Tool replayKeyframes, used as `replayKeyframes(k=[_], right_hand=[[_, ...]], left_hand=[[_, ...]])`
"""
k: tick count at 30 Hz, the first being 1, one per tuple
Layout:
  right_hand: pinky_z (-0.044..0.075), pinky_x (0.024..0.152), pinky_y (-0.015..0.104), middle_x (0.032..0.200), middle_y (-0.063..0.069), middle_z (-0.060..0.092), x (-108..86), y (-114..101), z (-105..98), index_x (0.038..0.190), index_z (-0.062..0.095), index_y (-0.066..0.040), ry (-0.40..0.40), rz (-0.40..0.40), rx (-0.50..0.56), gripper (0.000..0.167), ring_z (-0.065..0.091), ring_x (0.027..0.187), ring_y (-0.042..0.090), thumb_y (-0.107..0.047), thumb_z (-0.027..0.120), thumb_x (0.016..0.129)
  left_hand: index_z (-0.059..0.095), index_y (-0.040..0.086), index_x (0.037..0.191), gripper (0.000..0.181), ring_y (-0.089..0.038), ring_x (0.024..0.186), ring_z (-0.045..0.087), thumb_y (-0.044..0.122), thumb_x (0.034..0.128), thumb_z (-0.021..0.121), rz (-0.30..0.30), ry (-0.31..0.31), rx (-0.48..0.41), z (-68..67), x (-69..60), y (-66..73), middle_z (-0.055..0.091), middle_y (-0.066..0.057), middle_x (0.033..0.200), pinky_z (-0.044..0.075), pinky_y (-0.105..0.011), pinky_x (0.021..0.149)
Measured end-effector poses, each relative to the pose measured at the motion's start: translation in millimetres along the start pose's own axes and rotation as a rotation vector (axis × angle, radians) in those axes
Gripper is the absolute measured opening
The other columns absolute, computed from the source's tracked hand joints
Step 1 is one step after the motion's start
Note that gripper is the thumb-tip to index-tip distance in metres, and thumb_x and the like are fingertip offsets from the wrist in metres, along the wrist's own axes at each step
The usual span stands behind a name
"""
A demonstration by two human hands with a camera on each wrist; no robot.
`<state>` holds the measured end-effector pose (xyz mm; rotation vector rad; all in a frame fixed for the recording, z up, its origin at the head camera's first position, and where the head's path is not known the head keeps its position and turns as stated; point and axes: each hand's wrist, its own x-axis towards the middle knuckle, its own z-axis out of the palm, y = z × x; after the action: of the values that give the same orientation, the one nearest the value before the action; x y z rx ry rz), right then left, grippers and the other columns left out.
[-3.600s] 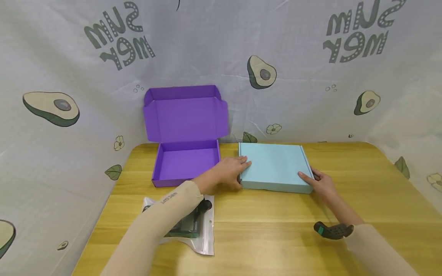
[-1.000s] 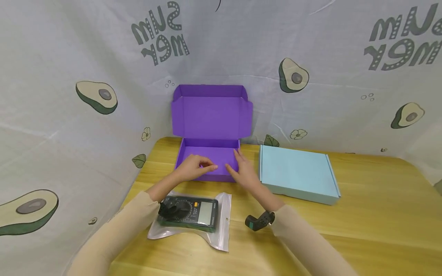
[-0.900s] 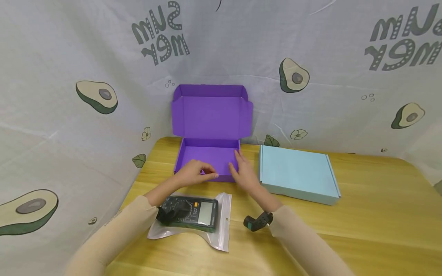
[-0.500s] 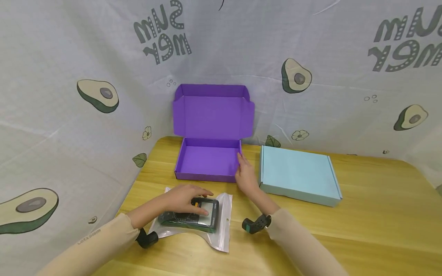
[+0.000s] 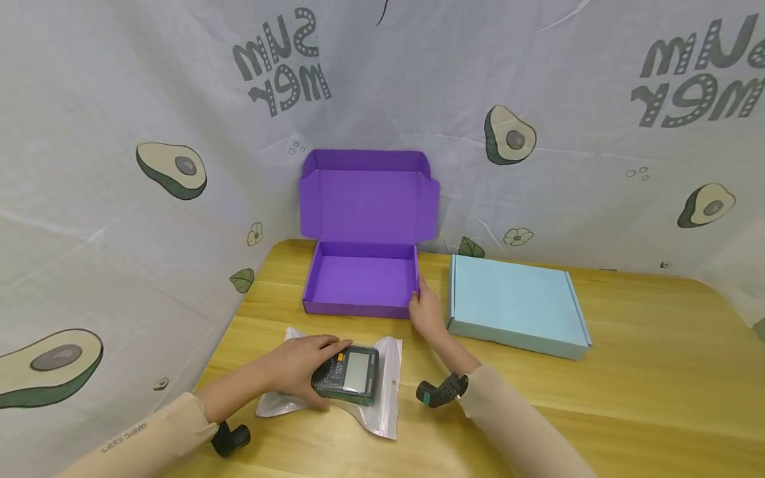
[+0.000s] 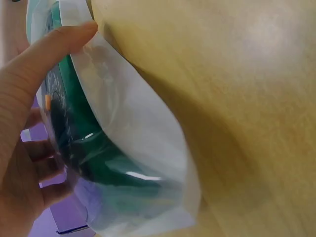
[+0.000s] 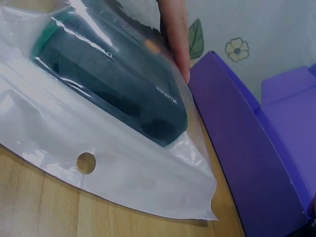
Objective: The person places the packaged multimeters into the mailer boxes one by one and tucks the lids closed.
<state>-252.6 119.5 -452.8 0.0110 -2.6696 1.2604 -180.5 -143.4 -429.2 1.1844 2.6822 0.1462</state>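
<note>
In the head view my left hand (image 5: 299, 368) grips a dark multimeter (image 5: 352, 372) with a green edge, sealed in a clear plastic bag (image 5: 385, 388) on the table. Seen in the left wrist view, the thumb (image 6: 64, 44) lies across the bagged meter's near side and the fingers are on its far side. My right hand (image 5: 427, 312) touches the right front corner of a purple box (image 5: 358, 309). Its fingers lie along the outside of that wall. The lid of this box stands raised at the back, and I see nothing inside.
A closed light-blue box (image 5: 514, 299) stands to the right of the purple one. A printed cloth (image 5: 382, 86) hangs behind the wooden table (image 5: 645, 372) and along its left side.
My left hand has come from the purple box's front to the bagged multimeter and taken hold of it. The right hand has stayed by the box's right wall. Earlier, both hands were on the light-blue box.
</note>
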Motion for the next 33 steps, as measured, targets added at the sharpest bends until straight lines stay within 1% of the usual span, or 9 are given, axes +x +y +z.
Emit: replayKeyframes(k=[3, 8, 10, 13, 18, 21, 25, 29, 33], right_hand=[[0.034, 0.102, 0.048, 0.134, 0.033, 0.040, -1.4, 1.1, 1.1, 0.134, 0.033, 0.017, -0.024, 0.042, 0.042, 0.046, 0.039, 0.124, 0.042, -0.004, 0.037, 0.093], [0.032, 0.104, 0.048, 0.136, 0.029, 0.041, -3.7, 2.8, 0.0, 0.136, 0.034, 0.012, -0.068, 0.131, 0.129, 0.045, 0.037, 0.127, 0.041, -0.009, 0.035, 0.097], [0.032, 0.105, 0.047, 0.137, 0.028, 0.040, -4.1, 3.1, -0.5, 0.137, 0.033, 0.011, -0.086, 0.170, 0.164, 0.045, 0.036, 0.128, 0.040, -0.011, 0.034, 0.098], [0.030, 0.106, 0.046, 0.138, 0.027, 0.039, -3.2, 3.2, -1.2, 0.138, 0.033, 0.010, -0.099, 0.212, 0.202, 0.045, 0.034, 0.129, 0.039, -0.013, 0.034, 0.098], [0.027, 0.108, 0.046, 0.141, 0.026, 0.036, -1.0, 2.5, -2.3, 0.139, 0.031, 0.009, -0.129, 0.253, 0.253, 0.046, 0.030, 0.132, 0.039, -0.014, 0.033, 0.099], [0.025, 0.109, 0.045, 0.143, 0.025, 0.033, -1.3, 1.6, -2.2, 0.140, 0.029, 0.008, -0.147, 0.291, 0.315, 0.047, 0.028, 0.133, 0.038, -0.015, 0.033, 0.100], [0.025, 0.109, 0.045, 0.143, 0.025, 0.033, -1.8, 0.9, -2.2, 0.141, 0.027, 0.008, -0.149, 0.318, 0.371, 0.047, 0.029, 0.133, 0.038, -0.015, 0.032, 0.100], [0.025, 0.109, 0.045, 0.142, 0.025, 0.033, -2.0, 0.6, -1.8, 0.141, 0.028, 0.007, -0.141, 0.326, 0.380, 0.047, 0.030, 0.132, 0.038, -0.015, 0.032, 0.100], [0.025, 0.109, 0.045, 0.143, 0.024, 0.033, -2.4, 0.4, -1.1, 0.141, 0.028, 0.007, -0.131, 0.337, 0.381, 0.047, 0.028, 0.133, 0.038, -0.016, 0.033, 0.100]], left_hand=[[0.028, 0.017, 0.146, 0.104, -0.025, 0.121, 0.048, 0.062, 0.0632, 0.073, -0.015, 0.007, -0.008, 2.0, -0.4, 1.3, 0.044, -0.008, 0.138, 0.043, -0.046, 0.095], [0.030, 0.016, 0.145, 0.102, -0.023, 0.115, 0.052, 0.059, 0.0636, 0.074, -0.016, 0.016, -0.015, 3.2, 0.5, 1.4, 0.048, -0.008, 0.133, 0.045, -0.044, 0.092], [0.032, 0.016, 0.144, 0.100, -0.021, 0.111, 0.054, 0.058, 0.0634, 0.075, -0.008, 0.036, -0.006, 4.0, 0.8, 1.6, 0.051, -0.007, 0.129, 0.047, -0.042, 0.089], [0.037, 0.015, 0.142, 0.098, -0.018, 0.104, 0.057, 0.057, 0.0620, 0.076, 0.009, 0.081, 0.012, 4.7, 0.8, 1.8, 0.056, -0.005, 0.123, 0.049, -0.039, 0.084], [0.043, 0.014, 0.138, 0.095, -0.016, 0.099, 0.058, 0.055, 0.0594, 0.077, 0.022, 0.133, 0.021, 2.4, 1.1, -0.1, 0.060, -0.005, 0.118, 0.051, -0.037, 0.076], [0.045, 0.013, 0.137, 0.095, -0.016, 0.099, 0.059, 0.056, 0.0584, 0.077, 0.010, 0.152, 0.008, -3.5, 0.9, -2.3, 0.060, -0.004, 0.118, 0.051, -0.036, 0.075], [0.044, 0.014, 0.137, 0.096, -0.017, 0.098, 0.060, 0.057, 0.0581, 0.077, -0.011, 0.186, 0.001, -18.5, 1.7, -5.8, 0.060, -0.004, 0.119, 0.052, -0.038, 0.072], [0.044, 0.016, 0.138, 0.096, -0.021, 0.100, 0.060, 0.056, 0.0581, 0.078, -0.030, 0.209, 0.004, -33.9, 2.5, -7.8, 0.059, -0.006, 0.120, 0.051, -0.040, 0.069], [0.044, 0.014, 0.137, 0.095, -0.022, 0.100, 0.060, 0.054, 0.0585, 0.078, -0.023, 0.215, 0.005, -42.6, 4.9, -9.6, 0.060, -0.007, 0.119, 0.051, -0.040, 0.068]])
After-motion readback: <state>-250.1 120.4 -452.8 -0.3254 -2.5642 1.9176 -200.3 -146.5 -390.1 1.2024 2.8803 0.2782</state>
